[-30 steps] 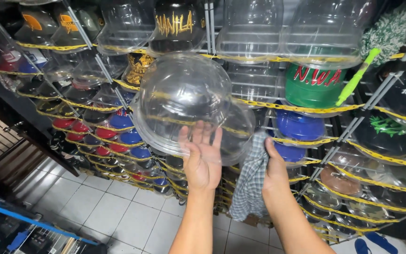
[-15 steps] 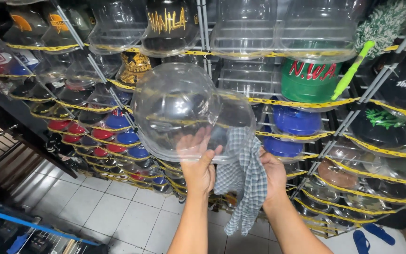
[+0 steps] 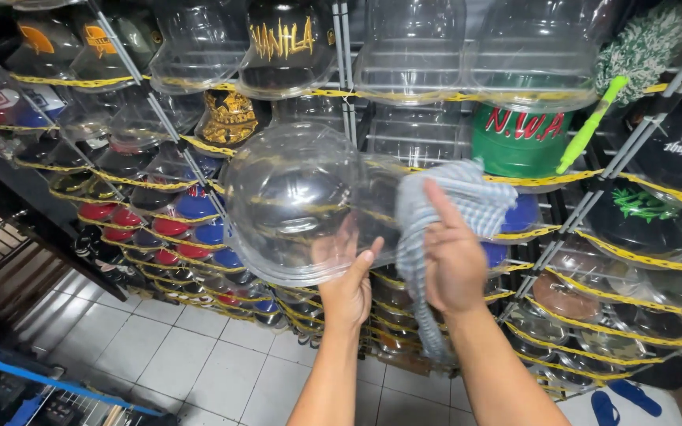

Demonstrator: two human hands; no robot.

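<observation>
A clear plastic cap-shaped cover [image 3: 294, 197] is held up in front of a wall rack of caps. My left hand [image 3: 350, 285] grips its lower rim, thumb and fingers on the brim part. My right hand [image 3: 453, 256] holds a grey checked cloth [image 3: 444, 207] pressed against the right side of the cover, with the cloth's tail hanging below the hand.
The wire rack [image 3: 657, 118] holds several caps under clear covers, among them a green cap [image 3: 518, 142] and a black cap with gold lettering [image 3: 287, 43]. A green-handled duster [image 3: 593, 118] hangs at the right. White floor tiles [image 3: 167, 355] lie below; blue sandals [image 3: 617, 398] at lower right.
The cover has tilted onto its side and shifted left. My right hand has lifted the cloth from below the cover up against its right side.
</observation>
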